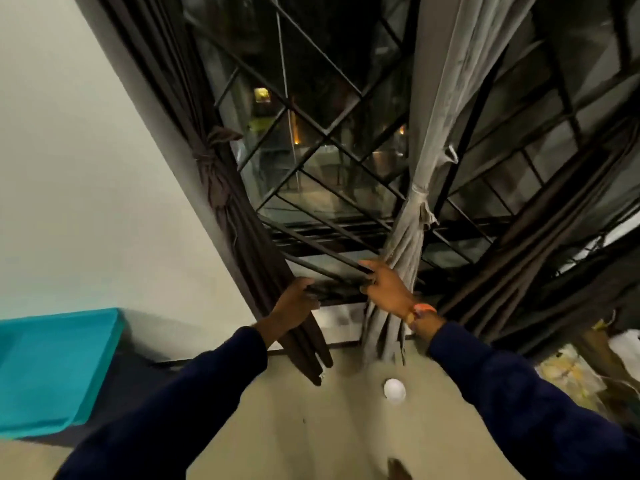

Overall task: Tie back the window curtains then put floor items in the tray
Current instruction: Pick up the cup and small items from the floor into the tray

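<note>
The dark brown curtain [242,216] hangs at the left edge of the window, gathered by a knotted tie-back [211,157] at mid-height. Your left hand [296,301] is curled around a thin dark strip of fabric [332,271] running out from that curtain's lower folds. Your right hand [388,285] pinches the same strip with fingers closed on it, just beside the grey curtain [426,161]. The grey curtain hangs at the window's centre and is bound by a pale tie [420,199]. A second dark curtain [540,237] drapes at the right. Behind them is the diamond-pattern window grille [322,133]. A white round object [394,391] lies on the floor [311,427] below your hands. A teal tray [52,368] sits at the left against the wall [69,168].
</note>
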